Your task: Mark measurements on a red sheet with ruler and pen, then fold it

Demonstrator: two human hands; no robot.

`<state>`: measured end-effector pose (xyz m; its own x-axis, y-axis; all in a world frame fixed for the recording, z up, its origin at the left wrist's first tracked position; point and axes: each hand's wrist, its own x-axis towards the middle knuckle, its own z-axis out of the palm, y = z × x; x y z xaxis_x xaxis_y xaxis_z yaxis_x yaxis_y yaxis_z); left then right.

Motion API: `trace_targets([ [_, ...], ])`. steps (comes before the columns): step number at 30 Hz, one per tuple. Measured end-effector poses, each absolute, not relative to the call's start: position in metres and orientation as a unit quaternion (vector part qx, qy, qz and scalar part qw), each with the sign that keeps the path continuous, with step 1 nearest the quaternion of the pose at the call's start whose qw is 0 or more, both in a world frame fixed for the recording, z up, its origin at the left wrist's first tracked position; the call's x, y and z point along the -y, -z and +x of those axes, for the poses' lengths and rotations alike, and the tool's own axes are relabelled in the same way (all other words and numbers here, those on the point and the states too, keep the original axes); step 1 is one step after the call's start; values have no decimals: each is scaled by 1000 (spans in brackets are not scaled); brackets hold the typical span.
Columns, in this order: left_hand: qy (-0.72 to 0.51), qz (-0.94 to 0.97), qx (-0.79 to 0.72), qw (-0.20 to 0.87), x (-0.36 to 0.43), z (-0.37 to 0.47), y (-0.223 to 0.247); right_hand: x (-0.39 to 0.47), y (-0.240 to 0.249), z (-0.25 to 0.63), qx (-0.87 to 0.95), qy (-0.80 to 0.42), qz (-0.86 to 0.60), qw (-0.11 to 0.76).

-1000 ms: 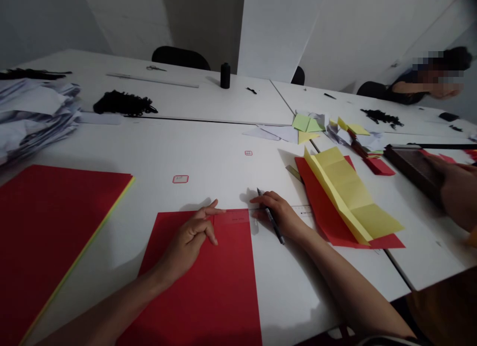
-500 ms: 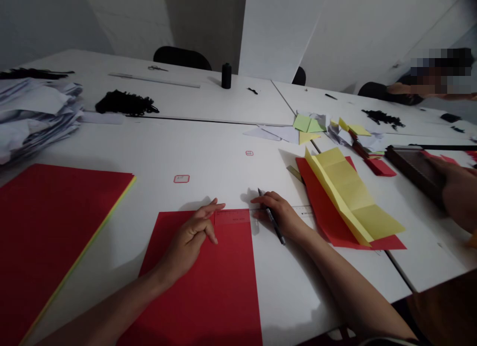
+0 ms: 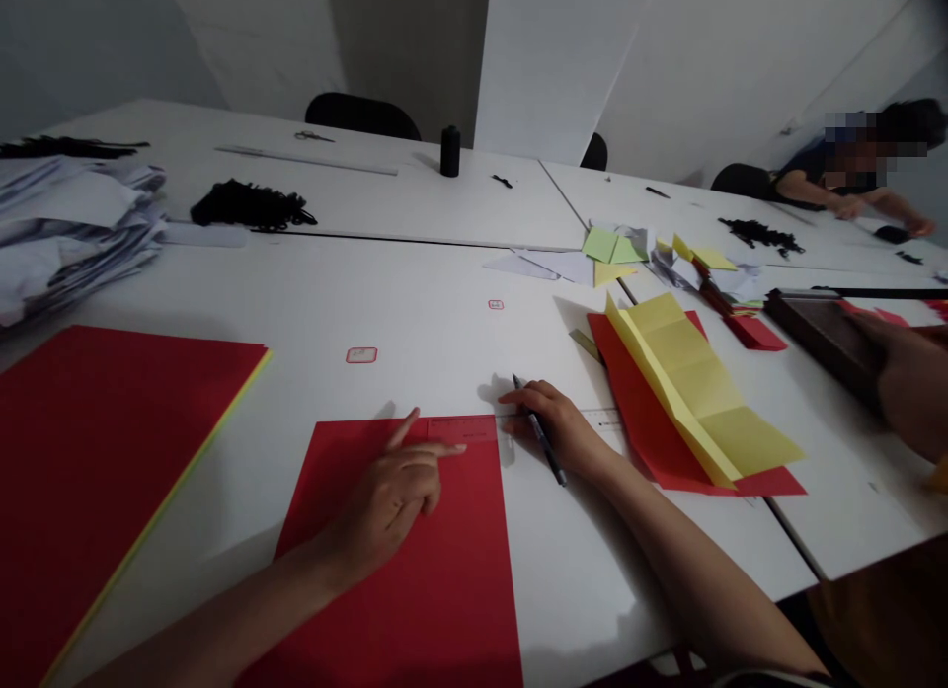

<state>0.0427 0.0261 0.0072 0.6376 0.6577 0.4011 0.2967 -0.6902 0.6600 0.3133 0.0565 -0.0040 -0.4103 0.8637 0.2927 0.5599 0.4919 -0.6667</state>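
Note:
A sheet of red paper (image 3: 415,589) lies in front of me. Across its far edge runs a clear ruler (image 3: 601,421), continuing rightward onto the white table. My left hand (image 3: 396,496) is over the red sheet, with thumb and index finger stretched apart, the other fingers curled, and nothing in it. One fingertip points at the ruler's left part; whether it touches cannot be made out. Beside the sheet's top right corner, my right hand (image 3: 552,426) grips a dark pen (image 3: 546,451), tilted, its tip end pointing away from me. The ruler passes under this hand.
More red sheets (image 3: 111,451) with a yellow edge are at left, near a pile of white paper (image 3: 70,214). Creased yellow paper (image 3: 677,372) rests on red paper at right. A co-worker's hand (image 3: 908,372) is on a dark brown block (image 3: 826,343). Another person sits far right.
My left hand has turned and drawn slightly back, its index finger now extended toward the ruler. My right hand and pen stay put. The far person leans lower, arms reaching across the table.

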Motion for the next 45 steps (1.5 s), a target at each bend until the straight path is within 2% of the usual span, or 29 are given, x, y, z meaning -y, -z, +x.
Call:
trace_targets([
  [11,-425,841,-267,204,-27,35,-23,-54,1,313,797,-255,-452,309],
  [18,-273,886,-239,289,-30,42,-12,-55,0,312,797,-254,-452,310],
  [45,-278,879,-257,290,-28,41,-12,-56,3,313,803,-246,-442,314],
])
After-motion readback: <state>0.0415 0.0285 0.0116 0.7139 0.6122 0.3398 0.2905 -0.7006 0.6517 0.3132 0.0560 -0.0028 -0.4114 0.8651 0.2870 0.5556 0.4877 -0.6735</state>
